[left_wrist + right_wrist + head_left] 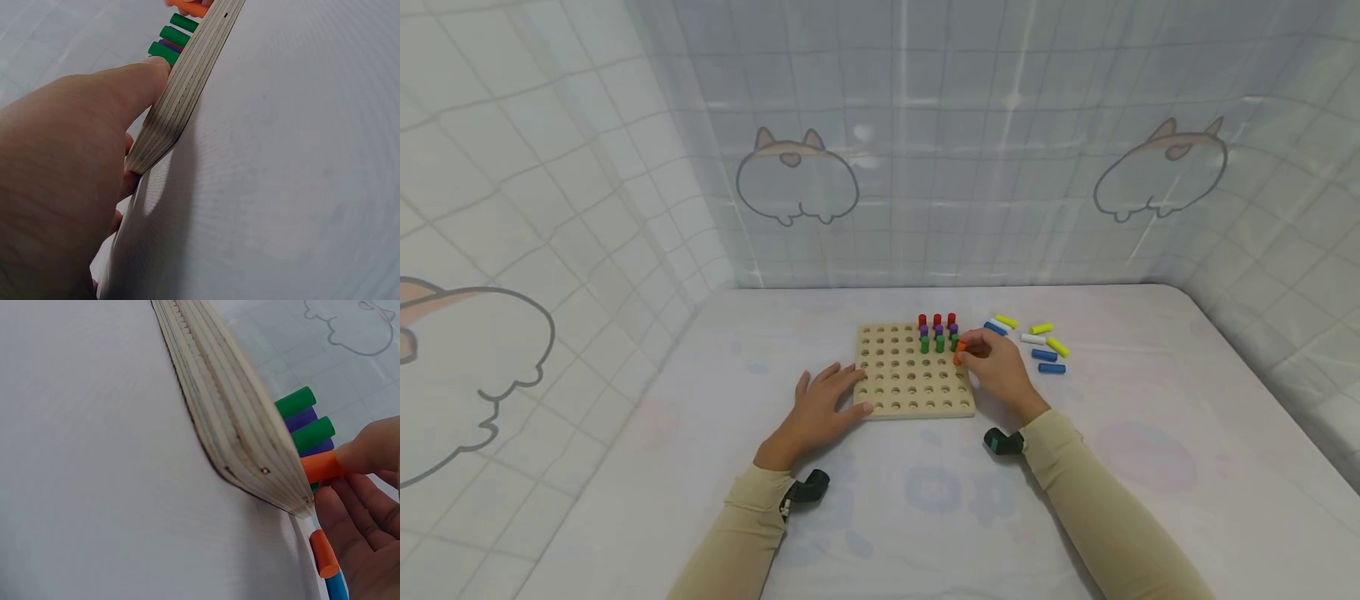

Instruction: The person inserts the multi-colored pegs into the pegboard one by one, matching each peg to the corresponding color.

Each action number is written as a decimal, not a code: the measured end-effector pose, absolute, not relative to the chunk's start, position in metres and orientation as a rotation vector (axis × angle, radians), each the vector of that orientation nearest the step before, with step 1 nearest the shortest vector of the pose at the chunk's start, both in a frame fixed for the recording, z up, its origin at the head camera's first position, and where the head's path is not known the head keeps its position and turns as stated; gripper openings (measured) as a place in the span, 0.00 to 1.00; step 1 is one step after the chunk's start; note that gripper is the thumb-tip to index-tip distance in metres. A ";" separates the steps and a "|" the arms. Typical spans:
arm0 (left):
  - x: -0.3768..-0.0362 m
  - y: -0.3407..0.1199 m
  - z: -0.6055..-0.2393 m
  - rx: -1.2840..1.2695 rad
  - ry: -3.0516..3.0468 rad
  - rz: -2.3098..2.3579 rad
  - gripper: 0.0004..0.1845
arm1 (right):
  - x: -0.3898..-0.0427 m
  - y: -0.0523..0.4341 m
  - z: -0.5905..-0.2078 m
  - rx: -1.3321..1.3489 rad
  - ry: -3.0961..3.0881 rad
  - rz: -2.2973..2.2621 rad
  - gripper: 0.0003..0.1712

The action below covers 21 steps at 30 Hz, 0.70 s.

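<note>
An orange peg (961,352) is being pinched between right hand (1002,368) fingertips (357,453), pegboard (904,384) being touched at left by spread left hand (822,412).

A pale table (940,550) faintly printed with pastel shapes, a wooden board (904,371) laid upon it, yellow pegs (1041,329), blue pegs (1043,355), white pegs (1033,339), an orange peg (324,553) scattered beside it

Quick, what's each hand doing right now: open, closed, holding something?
Left hand: open, resting against the pegboard at its left side.
Right hand: closed, pinching an orange peg.
</note>
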<state>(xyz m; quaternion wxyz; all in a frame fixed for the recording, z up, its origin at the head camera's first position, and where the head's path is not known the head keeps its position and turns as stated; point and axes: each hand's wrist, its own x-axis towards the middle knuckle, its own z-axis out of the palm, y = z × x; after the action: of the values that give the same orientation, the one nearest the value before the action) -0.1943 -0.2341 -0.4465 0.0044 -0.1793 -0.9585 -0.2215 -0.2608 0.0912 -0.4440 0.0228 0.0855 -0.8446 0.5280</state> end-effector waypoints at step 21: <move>-0.195 -0.232 -0.445 -0.552 -3.011 -0.691 0.37 | -0.256 0.097 -0.440 0.350 -2.632 1.512 0.10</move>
<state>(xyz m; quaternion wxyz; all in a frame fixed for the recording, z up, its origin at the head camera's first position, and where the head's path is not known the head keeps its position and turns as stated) -0.1949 -0.2316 -0.4449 0.0016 -0.1758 -0.9595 -0.2201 -0.2562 0.0974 -0.4400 0.0431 0.1144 -0.8605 0.4946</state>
